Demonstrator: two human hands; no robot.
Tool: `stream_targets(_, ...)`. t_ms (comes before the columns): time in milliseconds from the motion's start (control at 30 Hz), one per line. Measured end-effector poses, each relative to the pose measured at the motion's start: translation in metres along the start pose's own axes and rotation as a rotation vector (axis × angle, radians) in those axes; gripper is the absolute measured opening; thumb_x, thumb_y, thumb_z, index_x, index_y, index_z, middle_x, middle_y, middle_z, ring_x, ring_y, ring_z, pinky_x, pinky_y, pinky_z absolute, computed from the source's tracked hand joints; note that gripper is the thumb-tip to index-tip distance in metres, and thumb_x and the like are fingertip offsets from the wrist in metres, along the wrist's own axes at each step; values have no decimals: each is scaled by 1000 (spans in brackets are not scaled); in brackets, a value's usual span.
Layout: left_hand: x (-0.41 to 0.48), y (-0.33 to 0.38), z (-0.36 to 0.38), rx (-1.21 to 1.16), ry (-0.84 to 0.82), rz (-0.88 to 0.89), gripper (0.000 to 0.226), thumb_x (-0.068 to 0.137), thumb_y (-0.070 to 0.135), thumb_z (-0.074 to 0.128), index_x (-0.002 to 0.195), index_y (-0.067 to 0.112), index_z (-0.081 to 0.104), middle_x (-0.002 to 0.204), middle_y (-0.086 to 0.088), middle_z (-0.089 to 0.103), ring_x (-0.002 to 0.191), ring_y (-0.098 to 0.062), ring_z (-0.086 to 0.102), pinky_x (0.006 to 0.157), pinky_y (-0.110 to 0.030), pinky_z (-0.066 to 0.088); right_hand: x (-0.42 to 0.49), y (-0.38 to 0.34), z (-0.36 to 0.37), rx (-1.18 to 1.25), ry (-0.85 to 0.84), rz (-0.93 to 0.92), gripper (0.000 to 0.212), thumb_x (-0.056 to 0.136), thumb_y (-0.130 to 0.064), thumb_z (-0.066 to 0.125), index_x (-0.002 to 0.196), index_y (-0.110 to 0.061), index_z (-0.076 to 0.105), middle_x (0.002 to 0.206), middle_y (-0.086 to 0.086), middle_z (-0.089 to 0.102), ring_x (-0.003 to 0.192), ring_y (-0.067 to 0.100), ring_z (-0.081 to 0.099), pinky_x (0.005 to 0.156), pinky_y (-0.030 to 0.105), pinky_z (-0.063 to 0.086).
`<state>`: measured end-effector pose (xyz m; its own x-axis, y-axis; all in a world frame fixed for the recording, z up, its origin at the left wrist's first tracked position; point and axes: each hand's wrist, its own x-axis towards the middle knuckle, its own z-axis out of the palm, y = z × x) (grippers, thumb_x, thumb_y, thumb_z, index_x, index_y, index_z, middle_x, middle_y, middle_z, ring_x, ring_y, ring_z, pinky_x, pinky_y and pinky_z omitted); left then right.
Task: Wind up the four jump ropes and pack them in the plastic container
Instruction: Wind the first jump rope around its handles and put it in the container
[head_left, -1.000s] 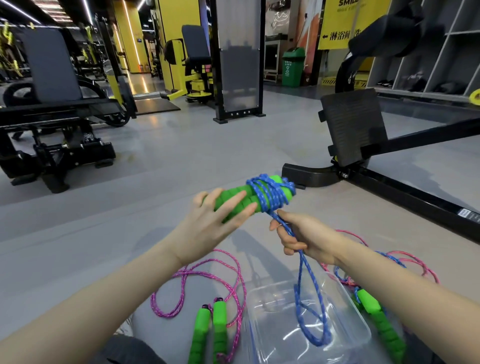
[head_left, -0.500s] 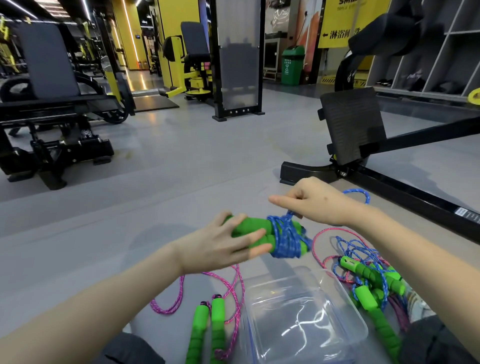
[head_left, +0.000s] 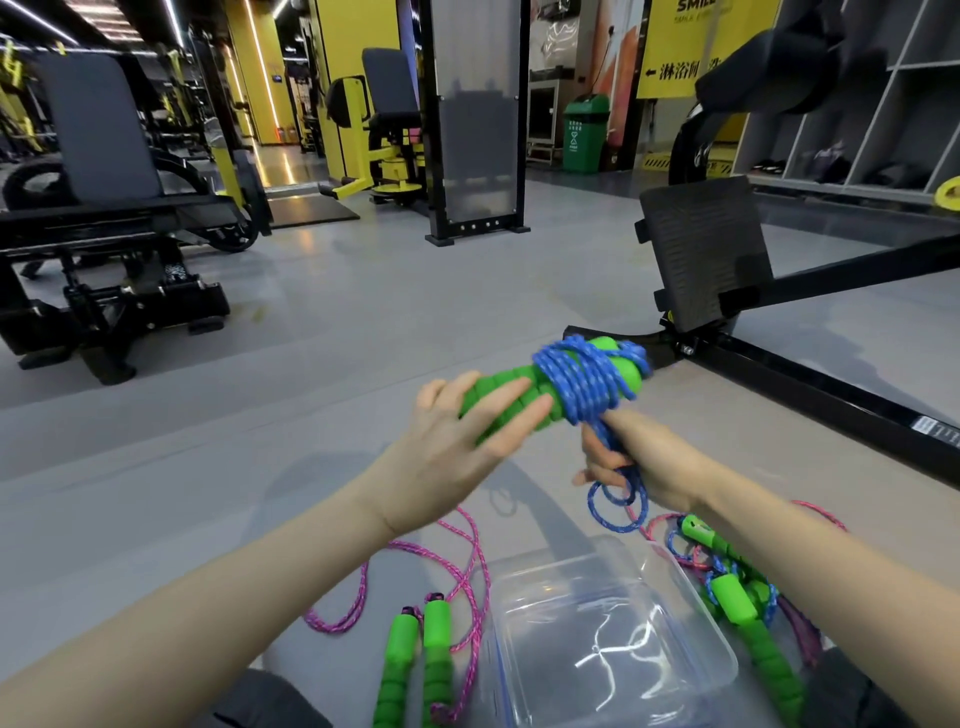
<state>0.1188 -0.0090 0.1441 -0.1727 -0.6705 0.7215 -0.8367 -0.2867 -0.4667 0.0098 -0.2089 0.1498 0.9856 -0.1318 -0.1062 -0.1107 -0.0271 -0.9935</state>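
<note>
My left hand (head_left: 462, 441) holds the green foam handles (head_left: 506, 397) of a blue jump rope (head_left: 587, 382), which is wound in many turns round their far end. Just below the coil, my right hand (head_left: 634, 457) grips the loose end of that blue rope, and a small loop (head_left: 615, 506) hangs from it. An empty clear plastic container (head_left: 613, 649) stands on the floor below my hands. A pink jump rope (head_left: 457, 577) with green handles (head_left: 418, 660) lies unwound to its left. More ropes with green handles (head_left: 737, 608) lie tangled to its right.
A black exercise machine (head_left: 727, 291) with a footplate stands right behind my hands, its base bar running to the right. Weight machines (head_left: 104, 218) fill the far left. A knee in dark cloth (head_left: 270, 701) shows at the bottom edge.
My right hand has swung from above the handles to beneath them, carrying the blue rope round for another turn. The hanging loop is much shorter than a second ago. The handles have lifted again.
</note>
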Motion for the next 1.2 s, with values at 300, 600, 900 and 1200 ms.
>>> stream_targets(300,-28,-27,10,181,-249,-212,80,68,8,77,137,18,38,128,-6,51,87,-33,58,65,-34,36,1,-9,45,-3,-40,120,18,100,-19,39,97,-10,54,54,4,42,36,10,25,36,16,24)
stream_targets(600,-32,-33,9,257,-409,-321,86,56,8,85,130,17,42,115,-5,62,73,-30,57,59,-31,38,1,0,59,38,345,-82,20,94,-16,51,76,-14,44,60,2,39,38,5,25,40,17,23)
stream_targets(900,-48,-52,8,321,-589,-390,89,53,6,84,130,15,41,107,-6,63,66,-29,56,57,-30,33,-10,-7,83,-302,271,-288,24,86,-10,63,64,-4,55,89,2,47,75,7,47,70,14,39)
stream_targets(1200,-57,-46,7,276,-569,-109,69,65,1,24,132,9,38,110,-14,62,67,-30,53,55,-33,36,-13,-51,56,-364,297,-461,29,91,-12,57,64,-3,50,72,3,40,62,6,36,59,16,29)
